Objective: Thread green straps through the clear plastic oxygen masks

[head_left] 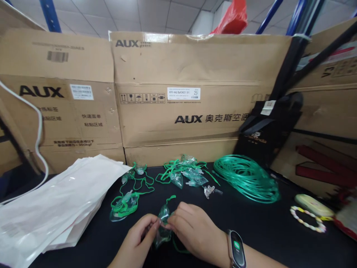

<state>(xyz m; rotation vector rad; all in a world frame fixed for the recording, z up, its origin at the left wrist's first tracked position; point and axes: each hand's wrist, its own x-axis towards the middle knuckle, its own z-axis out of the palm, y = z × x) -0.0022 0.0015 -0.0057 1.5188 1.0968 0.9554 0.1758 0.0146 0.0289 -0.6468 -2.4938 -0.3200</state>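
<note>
Clear soft plastic forms the mask [164,223], a small cupped shell tinted green, with a thin green strap [170,199] curling up from its top. It sits low at the near edge of the worktop [251,223], pinched between both hands. The left hand [138,242] has its grip narrow, thumb and fingertips closed on the mask's left rim; the right hand [192,232] has its fingers curled onto the right side, a smart band [237,249] on its wrist.

The worktop is matte black and flat. Just beyond the hands lies another mask [124,204] wrapped in green strap, and farther back a tangled heap of masks [185,173]. To the right of that a large loose coil of green tubing [247,178] rests. A stack of white paper pouches [55,204] fans out at the left. A bead bracelet [306,219] lies at the far right.

Tall brown cardboard boxes [181,93] printed AUX wall off the back, with a black bag [270,126] leaning against them.
</note>
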